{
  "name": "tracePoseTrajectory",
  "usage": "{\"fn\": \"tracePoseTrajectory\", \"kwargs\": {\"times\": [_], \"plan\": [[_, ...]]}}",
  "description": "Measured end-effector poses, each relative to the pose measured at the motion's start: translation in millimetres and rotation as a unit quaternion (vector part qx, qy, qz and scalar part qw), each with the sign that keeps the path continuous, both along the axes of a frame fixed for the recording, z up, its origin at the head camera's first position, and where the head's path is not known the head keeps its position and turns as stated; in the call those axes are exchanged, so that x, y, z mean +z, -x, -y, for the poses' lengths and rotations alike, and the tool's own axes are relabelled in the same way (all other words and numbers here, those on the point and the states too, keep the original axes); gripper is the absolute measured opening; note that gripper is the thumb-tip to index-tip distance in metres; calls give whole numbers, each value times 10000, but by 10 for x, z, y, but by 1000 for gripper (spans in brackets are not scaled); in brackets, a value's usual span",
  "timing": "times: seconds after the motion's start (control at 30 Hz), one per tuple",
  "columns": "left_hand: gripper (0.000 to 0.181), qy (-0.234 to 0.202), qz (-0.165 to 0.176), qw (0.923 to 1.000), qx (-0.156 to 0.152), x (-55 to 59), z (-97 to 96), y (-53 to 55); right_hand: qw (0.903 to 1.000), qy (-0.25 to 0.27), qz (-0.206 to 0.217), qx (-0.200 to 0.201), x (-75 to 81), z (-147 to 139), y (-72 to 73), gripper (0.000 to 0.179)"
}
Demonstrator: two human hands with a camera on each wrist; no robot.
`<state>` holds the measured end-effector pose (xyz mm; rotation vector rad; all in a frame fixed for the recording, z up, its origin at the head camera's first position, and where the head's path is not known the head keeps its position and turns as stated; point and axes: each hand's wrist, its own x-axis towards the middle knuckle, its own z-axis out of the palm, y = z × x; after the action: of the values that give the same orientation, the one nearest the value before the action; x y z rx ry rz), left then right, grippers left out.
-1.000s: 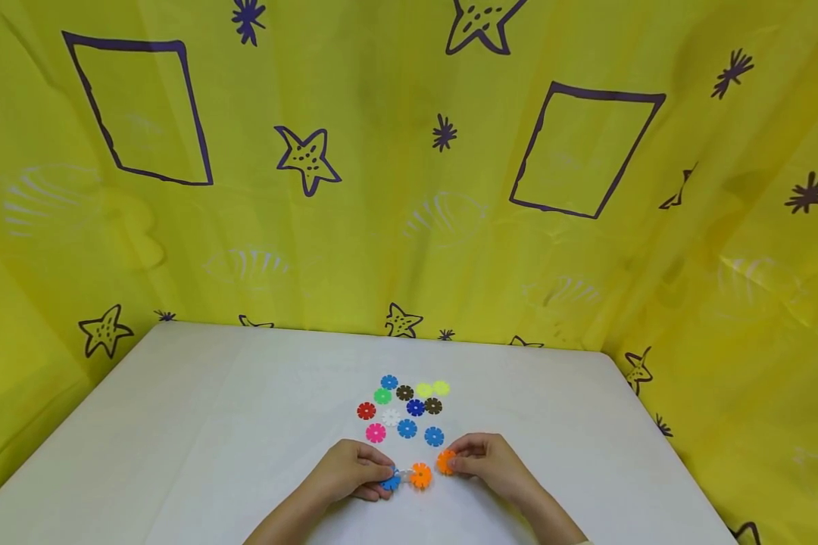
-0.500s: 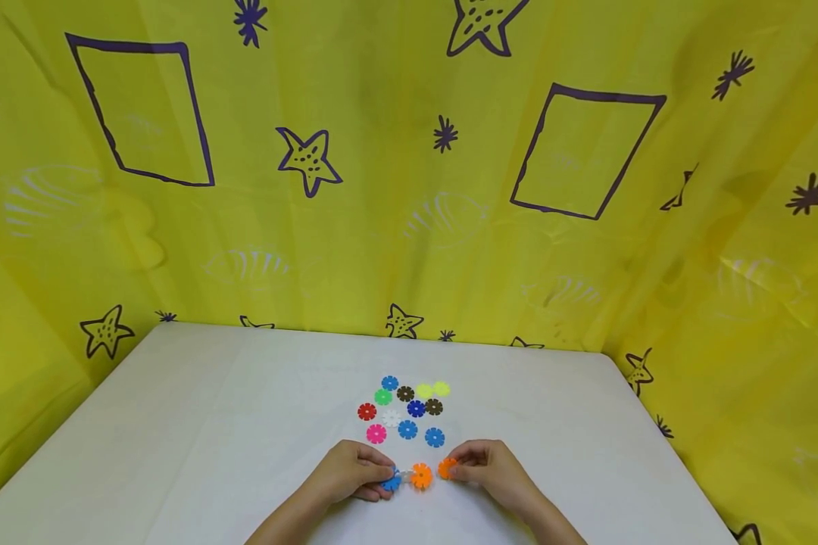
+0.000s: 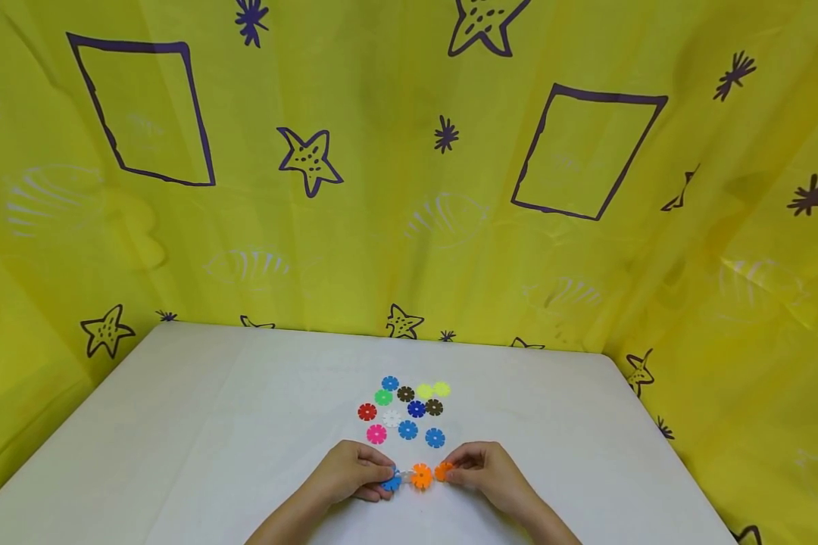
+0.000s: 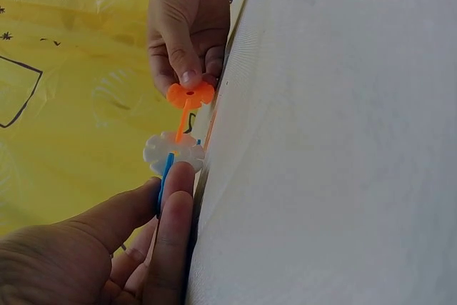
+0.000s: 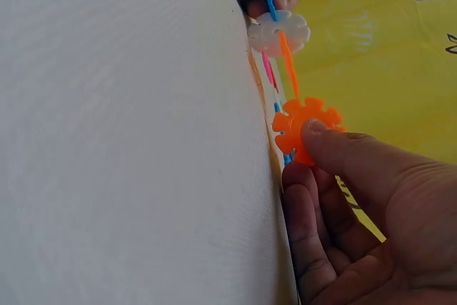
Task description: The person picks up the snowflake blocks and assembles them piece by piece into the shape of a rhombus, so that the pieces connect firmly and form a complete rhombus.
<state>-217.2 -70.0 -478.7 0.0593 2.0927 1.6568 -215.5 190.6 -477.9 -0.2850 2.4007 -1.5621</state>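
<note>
My left hand (image 3: 356, 471) pinches a blue notched building disc (image 3: 391, 482) between thumb and fingers. A white disc (image 4: 158, 153) is slotted onto the blue one, and an orange disc (image 3: 420, 476) is slotted into the white one's other side. My right hand (image 3: 485, 473) pinches a second orange disc (image 5: 290, 128) between thumb and fingertips. In the right wrist view, that disc's notched rim is right at the end of the first orange disc, the two turned crosswise. Both hands are low over the near part of the white table (image 3: 259, 424).
Beyond the hands lie several loose discs, among them a red disc (image 3: 366, 412), a pink disc (image 3: 376, 434), a green disc (image 3: 383, 397) and a dark blue disc (image 3: 416, 409). A yellow patterned curtain (image 3: 382, 250) surrounds the table's back and sides.
My right hand has moved slightly left and down, bringing its orange disc up to the first orange disc and turning it flatter. The left hand keeps its place.
</note>
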Motion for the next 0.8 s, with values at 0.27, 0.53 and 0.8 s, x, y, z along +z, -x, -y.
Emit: {"fn": "tracePoseTrajectory", "kwargs": {"times": [0.27,0.53,0.8], "plan": [[18,41,-22,10000,4,0,-3,1,9998,-153,-120,102,5,29,7,12],[18,-44,-52,10000,-59,-4,10,-9,9991,-202,-261,259,-7,53,-12,12],[17,-114,-156,9997,-174,-2,13,-17,9988,-93,-412,267,-34,76,-22,12]]}}
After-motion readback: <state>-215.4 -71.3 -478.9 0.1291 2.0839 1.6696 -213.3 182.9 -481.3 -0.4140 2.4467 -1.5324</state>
